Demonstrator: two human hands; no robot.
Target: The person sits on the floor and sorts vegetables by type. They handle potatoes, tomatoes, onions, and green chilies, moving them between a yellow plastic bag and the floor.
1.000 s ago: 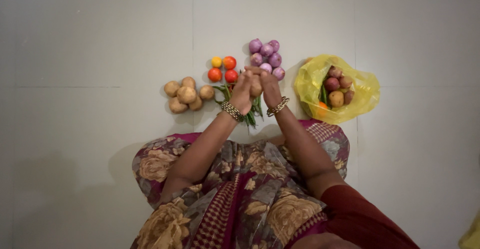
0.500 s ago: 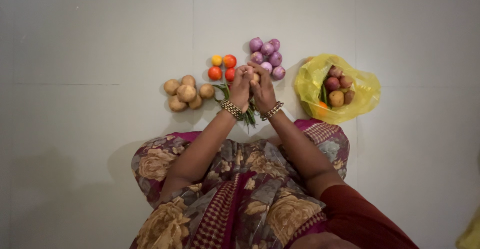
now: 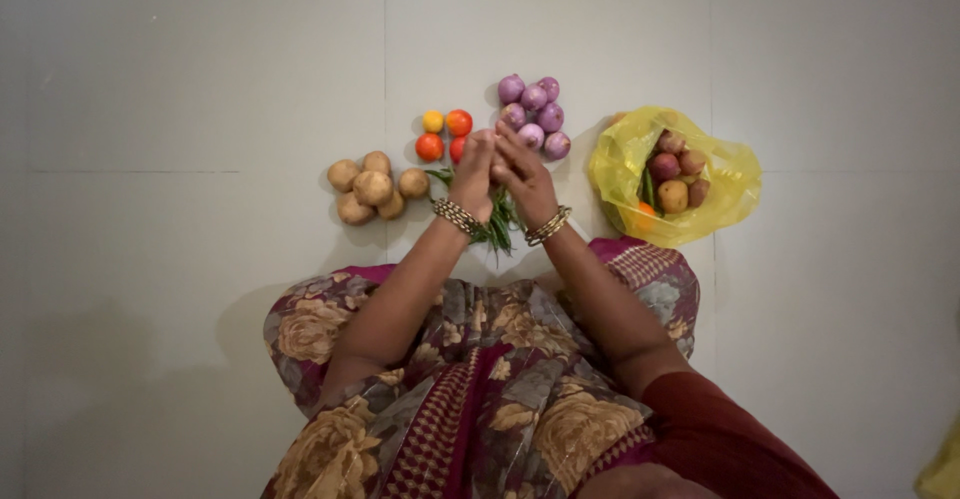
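- Pale brown shows between my palms: a small potato (image 3: pixel 497 166), I judge, pressed between my left hand (image 3: pixel 472 172) and my right hand (image 3: pixel 527 174), held above the green beans (image 3: pixel 492 227) on the grey floor (image 3: pixel 180 79)
- Both hands are clenched around it, fingers meeting at the top; only a sliver of it is visible, so I cannot be certain of its kind
- It could slip out, I think, because the hold is palm against palm and not a full wrap; if so it would drop onto the beans or roll toward the tomatoes (image 3: pixel 444 134), just beside my left fingers
- My right fingertips sit very near the purple onions (image 3: pixel 533 116); a careless push could scatter that round heap
- The potato pile (image 3: pixel 372 187) lies well apart to my left, and the yellow bag (image 3: pixel 672 175) of mixed vegetables to my right, its mouth open, so a knock from my arm could spill it
- Hidden: most of the held thing, part of the beans and one tomato behind my hands, and whatever lies deeper in the bag
- Cut off: my patterned lap (image 3: pixel 470 379) runs out of the bottom edge
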